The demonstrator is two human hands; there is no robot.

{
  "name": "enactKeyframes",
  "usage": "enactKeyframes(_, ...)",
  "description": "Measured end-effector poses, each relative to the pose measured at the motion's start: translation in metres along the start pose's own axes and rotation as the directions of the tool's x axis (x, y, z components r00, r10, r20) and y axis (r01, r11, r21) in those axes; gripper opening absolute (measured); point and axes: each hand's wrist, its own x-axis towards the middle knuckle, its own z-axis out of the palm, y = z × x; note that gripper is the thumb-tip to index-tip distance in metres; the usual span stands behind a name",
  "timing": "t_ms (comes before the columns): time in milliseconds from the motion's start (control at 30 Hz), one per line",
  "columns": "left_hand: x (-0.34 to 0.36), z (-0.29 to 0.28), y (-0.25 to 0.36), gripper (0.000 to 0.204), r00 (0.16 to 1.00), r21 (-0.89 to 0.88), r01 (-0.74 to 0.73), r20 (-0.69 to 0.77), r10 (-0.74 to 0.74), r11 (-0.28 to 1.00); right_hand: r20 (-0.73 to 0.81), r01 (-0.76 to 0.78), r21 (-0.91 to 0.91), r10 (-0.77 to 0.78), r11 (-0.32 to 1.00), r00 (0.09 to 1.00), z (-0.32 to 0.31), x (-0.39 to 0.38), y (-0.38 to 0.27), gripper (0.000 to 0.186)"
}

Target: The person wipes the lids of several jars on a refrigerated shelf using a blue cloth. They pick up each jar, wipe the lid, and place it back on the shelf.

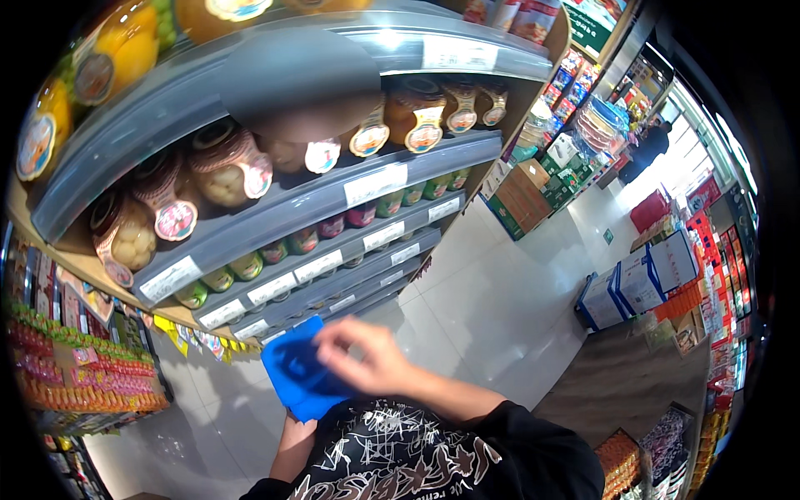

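A blue cloth [298,367] with dark shadows on it hangs in front of my chest, near the lower shelves. My left forearm [293,446] reaches up beneath it, and my left hand holds the cloth from below, its fingers hidden. Over the cloth's right side is my right hand [367,354], a little blurred, with fingers loosely bent and a gap between them and the thumb. Nothing shows in it. Glass jars of fruit, among them a jar of pale round pieces [223,177], line the shelf [375,183] ahead.
Smaller jars [304,241] fill lower shelves. A blurred grey patch [302,87] covers part of the upper shelf. Snack racks [83,358] stand at left. Cartons [525,196], white-and-blue boxes [637,279] and a brown display top [621,375] are at right. A person [648,152] stands far off.
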Motion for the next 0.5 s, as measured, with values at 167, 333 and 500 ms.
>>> enactKeyframes(167,-0.006,0.001,-0.029,0.059,0.961,-0.166,0.102,-0.237,-0.14,0.981,-0.662,0.033,-0.161,-0.133,0.986,0.738,-0.14,0.051,0.061,0.039)
enactKeyframes(333,0.014,0.004,-0.06,0.06,0.973,-0.088,0.114,-0.19,-0.129,0.99,-0.789,0.006,-0.45,-0.4,0.893,0.466,-0.25,0.12,0.054,0.064)
enactKeyframes(500,0.034,0.015,-0.081,0.06,0.979,-0.174,0.127,-0.139,-0.152,0.977,-0.67,-0.17,-0.705,-0.566,0.689,0.481,-0.29,0.177,0.05,0.081)
